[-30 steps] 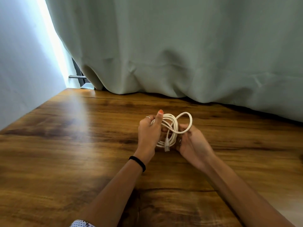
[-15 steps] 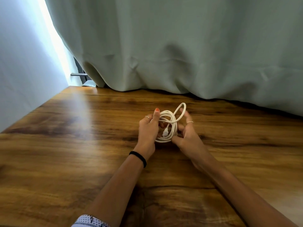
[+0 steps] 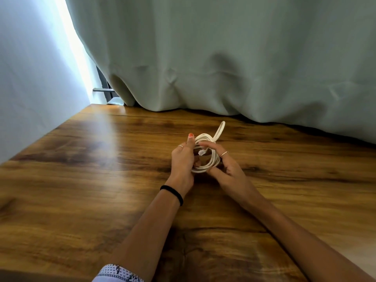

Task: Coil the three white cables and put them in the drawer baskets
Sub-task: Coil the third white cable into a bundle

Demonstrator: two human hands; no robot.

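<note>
A person's two bare forearms reach forward over a wooden surface (image 3: 81,190), meeting near the middle of the view. Between the hands is a white cable (image 3: 211,159) wound into a small coil of several loops, held just above the wood. The left hand (image 3: 183,159), at 9 o'clock of the coil, has its fingers curled through the loops with the thumb raised along the rim, probably to keep the turns stacked so they do not spring apart. The right hand (image 3: 227,169), at 4 o'clock of the coil, reaches over it; its fingers (image 3: 205,144) seem to pinch the cable end by the small plug (image 3: 201,152) inside the ring, though the exact contact is hard to make out. One spare loop sticks up at 1 o'clock, likely the last slack being tucked through to lock the bundle. A pale green curtain (image 3: 223,58) hangs along the far edge at 12 o'clock. No drawer or basket is in view, so storing appears not yet begun
</note>
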